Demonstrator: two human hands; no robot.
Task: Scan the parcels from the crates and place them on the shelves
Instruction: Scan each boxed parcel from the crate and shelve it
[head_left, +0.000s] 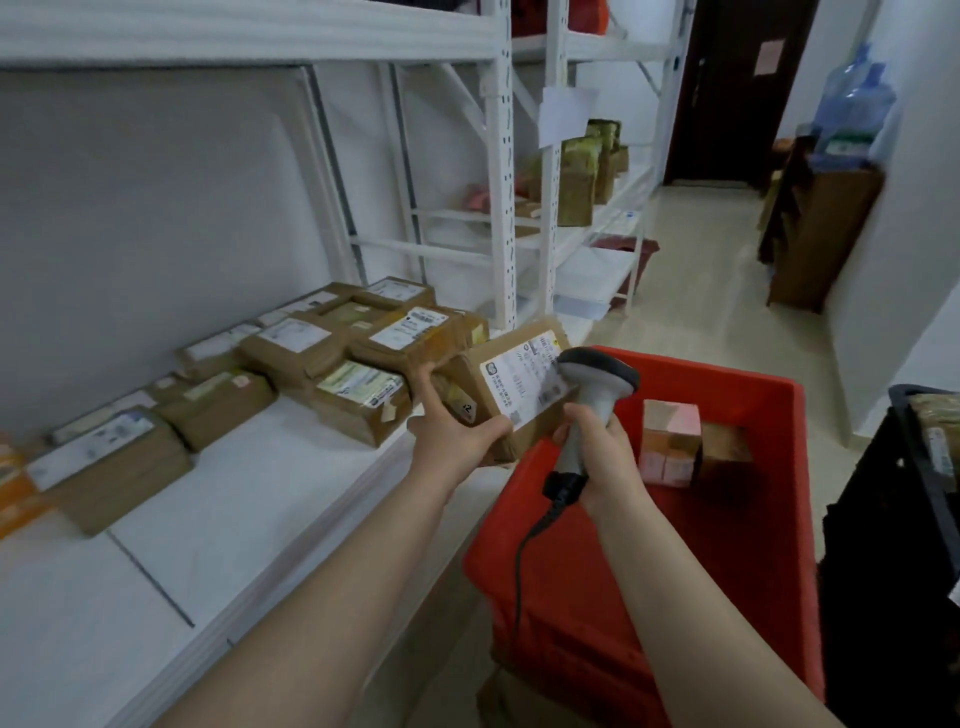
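Observation:
My left hand (451, 435) grips a brown cardboard parcel (511, 382) with a white label, held tilted above the near left corner of the red crate (737, 525). My right hand (602, 457) holds a grey corded barcode scanner (597, 382) by its handle, its head right over the parcel's label. Inside the crate lie a pink box (670, 441) and a brown parcel (724, 449). Several labelled brown parcels (358, 353) lie on the white shelf (249, 499) to the left.
A black crate (904, 545) with a parcel stands at the right edge. Further shelving (582, 218) with green-brown packages runs along the aisle. A dark door, a cardboard-clad stand and blue water bottles (857, 104) are at the far right. An orange item (13, 493) sits at the shelf's left end.

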